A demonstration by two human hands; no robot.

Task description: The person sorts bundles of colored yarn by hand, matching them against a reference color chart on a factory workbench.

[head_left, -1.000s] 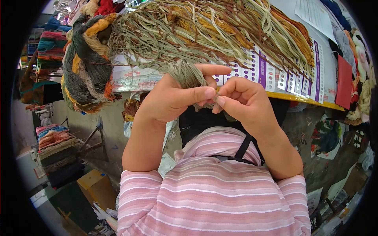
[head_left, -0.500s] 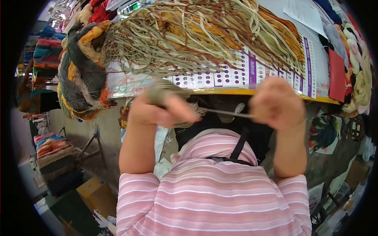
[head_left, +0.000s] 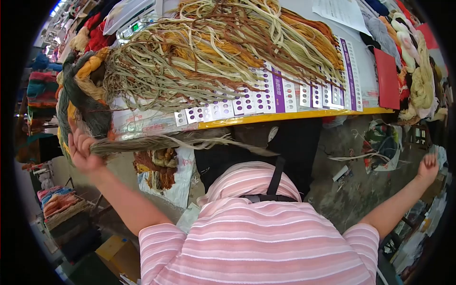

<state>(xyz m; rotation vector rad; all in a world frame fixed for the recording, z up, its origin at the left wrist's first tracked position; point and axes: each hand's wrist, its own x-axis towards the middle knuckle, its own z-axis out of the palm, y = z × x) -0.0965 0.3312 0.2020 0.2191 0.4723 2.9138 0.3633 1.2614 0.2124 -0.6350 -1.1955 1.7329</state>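
My left hand (head_left: 84, 148), out at the far left below the table edge, is closed on one end of a grey-green hank of yarn (head_left: 156, 143). The hank stretches sideways across my lap, its loose paler ends fanning out toward the middle. Far out to the right, my right hand (head_left: 428, 167) is closed. Thin pale yarn strands (head_left: 363, 157) trail through the air leftward from it; the exact point of grip is too small to make out. On the table before me lies a broad pile of green, brown, orange and cream yarn (head_left: 213, 47).
Purple-and-white colour cards (head_left: 278, 92) lie under the pile along the yellow table edge (head_left: 256, 118). A scale (head_left: 135, 26) stands at back left. Thick skeins (head_left: 90, 102) hang at the left corner; a red folder (head_left: 387, 78) lies right. Brown yarn (head_left: 159, 166) is below on a white sack.
My hands have moved wide apart, left hand leftward and right hand far right. The strand stretched between them is now separate from the hank, which has straightened out. The view has shifted slightly.
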